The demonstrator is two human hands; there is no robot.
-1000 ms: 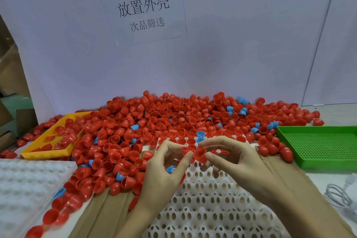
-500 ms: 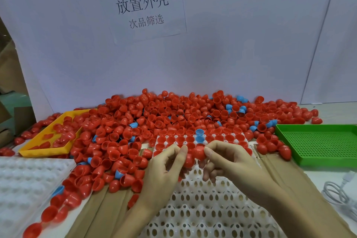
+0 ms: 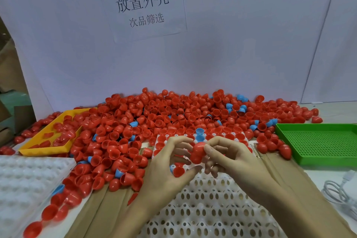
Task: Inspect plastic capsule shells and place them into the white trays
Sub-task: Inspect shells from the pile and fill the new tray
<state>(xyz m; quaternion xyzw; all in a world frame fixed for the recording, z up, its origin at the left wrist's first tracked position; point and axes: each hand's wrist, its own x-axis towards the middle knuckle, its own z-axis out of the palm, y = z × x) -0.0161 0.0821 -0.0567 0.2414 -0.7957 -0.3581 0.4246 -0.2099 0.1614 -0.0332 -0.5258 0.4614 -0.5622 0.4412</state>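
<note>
Red capsule shell (image 3: pixel 197 153) sits pinched between both hands above the far end of the white perforated tray (image 3: pixel 208 210), dome side toward the camera; the left hand (image 3: pixel 166 172) has fingers curled at its left side, the right hand (image 3: pixel 229 157) presses thumb and fingertips on its right side. Tray's far rows already carry red shells and two blue ones (image 3: pixel 200 135). Beyond lies a big heap of red shells (image 3: pixel 173 114); yellow tray (image 3: pixel 46 141) left, green mesh tray (image 3: pixel 318 143) right, second white tray (image 3: pixel 23 181) near left.
</note>
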